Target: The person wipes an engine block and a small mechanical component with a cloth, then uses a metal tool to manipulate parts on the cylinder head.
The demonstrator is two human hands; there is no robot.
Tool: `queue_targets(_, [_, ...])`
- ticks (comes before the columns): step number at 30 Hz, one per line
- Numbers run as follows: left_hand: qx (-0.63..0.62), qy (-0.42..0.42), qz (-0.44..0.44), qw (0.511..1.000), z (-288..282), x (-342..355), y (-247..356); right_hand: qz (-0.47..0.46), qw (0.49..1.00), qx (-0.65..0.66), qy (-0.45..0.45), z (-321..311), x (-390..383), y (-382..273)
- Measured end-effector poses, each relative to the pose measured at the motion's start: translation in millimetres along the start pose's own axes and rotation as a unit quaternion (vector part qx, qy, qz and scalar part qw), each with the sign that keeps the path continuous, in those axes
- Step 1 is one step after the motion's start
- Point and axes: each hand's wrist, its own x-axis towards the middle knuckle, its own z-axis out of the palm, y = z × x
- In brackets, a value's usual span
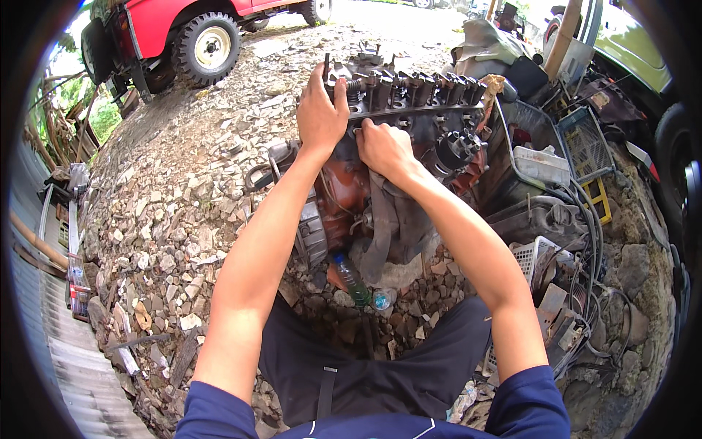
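An engine (346, 201) with an orange-red block stands on the stony ground before me. Along its top run the uncovered rocker arms and springs (420, 91) of the cylinder head (431, 121). My left hand (322, 117) is closed about the left end of the head, thumb beside a spring and fingertips near a dark upright rod (326, 64). Just right of it, my right hand (385, 148) is curled against the near side of the head, below its edge. Whatever its fingers grip there is hidden. A black distributor-like part (458, 150) sits at the engine's right.
A plastic bottle (352, 282) lies below the engine. At right are crates (585, 143), a bin (523, 121), hoses (596, 227) and a white basket (537, 256) of parts. A red vehicle (168, 33) stands far left; corrugated metal (80, 351) borders the left side.
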Motion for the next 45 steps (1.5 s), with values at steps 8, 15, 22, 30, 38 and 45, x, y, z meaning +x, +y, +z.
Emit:
queue_targets(8, [0.006,0.017,0.017,1.0,1,1,2,-0.036,0.999,0.024,0.02,0,3,7])
queue_targets(15, [0.008,0.027,0.028,0.999,3,0,0,-0.008,0.999,-0.03,0.035,0,-1,1])
queue_targets(22, [0.005,0.026,0.033,0.999,2,0,-3,-0.077,0.997,-0.007,0.03,5,3,14])
queue_targets(30, [0.017,0.024,0.04,0.999,1,1,-2,0.012,0.999,0.023,0.043,3,0,-1])
queue_targets(38, [0.03,0.018,0.046,0.998,7,0,-10,0.156,0.983,0.086,0.034,-46,-50,7])
queue_targets(45, [0.067,0.028,0.068,0.995,0,5,-14,0.257,0.927,0.243,0.122,-31,-134,48])
